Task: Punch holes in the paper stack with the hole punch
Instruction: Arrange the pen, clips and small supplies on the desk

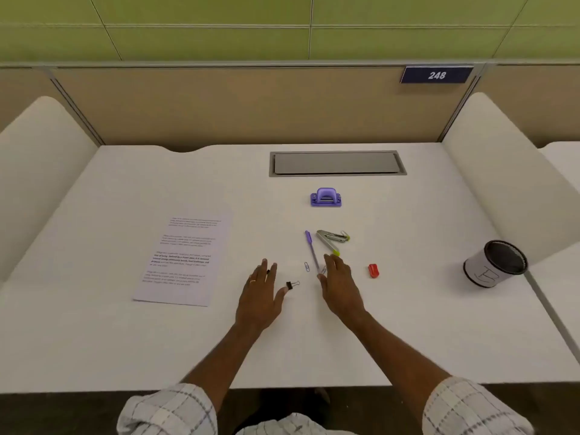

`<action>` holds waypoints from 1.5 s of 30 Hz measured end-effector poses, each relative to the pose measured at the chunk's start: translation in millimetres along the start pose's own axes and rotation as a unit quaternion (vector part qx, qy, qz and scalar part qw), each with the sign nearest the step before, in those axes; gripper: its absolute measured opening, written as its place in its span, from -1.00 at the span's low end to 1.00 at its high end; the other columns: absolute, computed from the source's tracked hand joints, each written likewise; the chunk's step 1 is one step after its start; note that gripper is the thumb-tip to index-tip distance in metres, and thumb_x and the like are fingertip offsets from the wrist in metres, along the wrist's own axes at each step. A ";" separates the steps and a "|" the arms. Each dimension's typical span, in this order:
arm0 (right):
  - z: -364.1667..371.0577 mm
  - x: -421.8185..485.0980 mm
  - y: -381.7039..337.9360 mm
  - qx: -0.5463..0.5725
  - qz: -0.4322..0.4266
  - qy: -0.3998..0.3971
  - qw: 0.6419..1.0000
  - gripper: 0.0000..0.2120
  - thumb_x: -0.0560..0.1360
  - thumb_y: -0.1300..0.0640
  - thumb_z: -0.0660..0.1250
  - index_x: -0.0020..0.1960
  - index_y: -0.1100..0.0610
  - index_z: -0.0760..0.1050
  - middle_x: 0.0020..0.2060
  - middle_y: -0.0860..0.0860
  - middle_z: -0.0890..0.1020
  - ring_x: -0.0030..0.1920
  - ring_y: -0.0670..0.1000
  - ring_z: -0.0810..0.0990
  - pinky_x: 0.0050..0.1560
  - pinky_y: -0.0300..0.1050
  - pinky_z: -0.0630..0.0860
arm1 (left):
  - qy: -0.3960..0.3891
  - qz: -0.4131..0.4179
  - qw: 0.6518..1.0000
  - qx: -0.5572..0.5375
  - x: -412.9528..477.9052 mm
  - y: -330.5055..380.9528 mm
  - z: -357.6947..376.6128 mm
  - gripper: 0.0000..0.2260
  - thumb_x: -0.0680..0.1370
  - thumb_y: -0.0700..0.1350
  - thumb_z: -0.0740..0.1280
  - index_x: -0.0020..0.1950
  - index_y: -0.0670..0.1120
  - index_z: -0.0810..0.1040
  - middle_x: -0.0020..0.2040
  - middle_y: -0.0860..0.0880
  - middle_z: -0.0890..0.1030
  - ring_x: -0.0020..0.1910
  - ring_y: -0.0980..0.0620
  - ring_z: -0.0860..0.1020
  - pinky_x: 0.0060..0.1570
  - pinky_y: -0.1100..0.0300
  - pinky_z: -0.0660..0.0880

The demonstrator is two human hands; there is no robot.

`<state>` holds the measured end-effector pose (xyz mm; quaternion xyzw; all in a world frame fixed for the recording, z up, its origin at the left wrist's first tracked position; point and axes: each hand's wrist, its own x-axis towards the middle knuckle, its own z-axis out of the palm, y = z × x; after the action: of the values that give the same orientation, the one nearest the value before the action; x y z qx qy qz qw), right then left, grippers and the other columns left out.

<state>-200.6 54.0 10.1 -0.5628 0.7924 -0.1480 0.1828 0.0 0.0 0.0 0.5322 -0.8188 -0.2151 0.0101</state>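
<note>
Sign (436, 75) reading "248"; left hand (261, 296), right hand (339, 284), fingers released; hole punch (325, 197) untouched

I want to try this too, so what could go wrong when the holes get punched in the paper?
The paper stack and the purple hole punch lie far apart, so sheets could slip out of line while being moved. Reaching for the punch, the right hand might knock the pen or stapler. The left hand sits beside a binder clip.
</note>
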 end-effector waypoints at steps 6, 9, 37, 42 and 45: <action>9.3 18.7 -11.9 0.003 0.045 -0.013 0.999 -0.55 0.65 0.09 0.25 0.50 0.16 0.31 0.40 0.11 0.41 0.37 0.11 0.39 0.29 -0.02 0.48 | -0.012 0.000 1.000 -0.009 16.6 -8.7 -3.8 -0.45 0.69 0.20 0.13 0.64 0.01 0.23 0.69 -0.04 0.12 0.65 -0.04 0.13 0.55 0.06 0.24; 15.7 21.1 -14.6 0.004 0.062 -0.008 0.998 -0.59 0.64 0.06 0.26 0.45 0.15 0.36 0.35 0.08 0.45 0.35 0.09 0.39 0.25 -0.03 0.50 | -0.022 -0.003 0.999 -0.035 24.4 -16.2 -3.8 -0.39 0.64 0.29 0.18 0.61 0.01 0.30 0.67 -0.02 0.16 0.65 -0.05 0.14 0.56 0.03 0.24; 24.3 36.7 -25.1 0.133 0.183 0.069 0.972 -0.83 0.51 0.27 0.34 0.09 0.16 0.53 -0.05 0.02 0.58 -0.03 0.05 0.55 -0.15 -0.23 0.36 | 0.001 0.083 0.993 -0.079 55.5 -16.3 2.5 -0.75 0.66 -0.10 0.29 0.28 -0.14 0.63 0.29 -0.04 0.57 0.28 -0.01 0.53 0.21 0.13 0.53; 14.9 32.6 -21.2 0.189 0.196 0.107 0.956 -0.79 0.43 0.27 0.38 0.05 0.12 0.57 -0.09 -0.01 0.60 -0.12 -0.04 0.57 -0.21 -0.36 0.38 | -0.005 0.020 0.986 -0.164 57.7 -15.5 -2.6 -0.84 0.57 -0.11 0.42 0.08 -0.16 0.68 0.06 -0.04 0.65 0.08 -0.02 0.61 -0.01 0.19 0.49; 3.0 30.7 -15.1 0.247 0.203 0.138 0.937 -0.77 0.40 0.31 0.40 0.03 0.13 0.58 -0.10 0.02 0.62 -0.12 -0.02 0.60 -0.17 -0.33 0.46 | -0.002 -0.036 0.971 -0.235 59.5 -12.1 -5.4 -0.90 0.50 -0.10 0.48 -0.08 -0.13 0.72 -0.10 -0.01 0.69 -0.08 -0.04 0.66 -0.12 0.10 0.56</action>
<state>-195.8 20.0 10.3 -0.3012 0.8457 -0.3751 0.2312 -14.0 -58.1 -12.1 0.5435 -0.7256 -0.4030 0.1252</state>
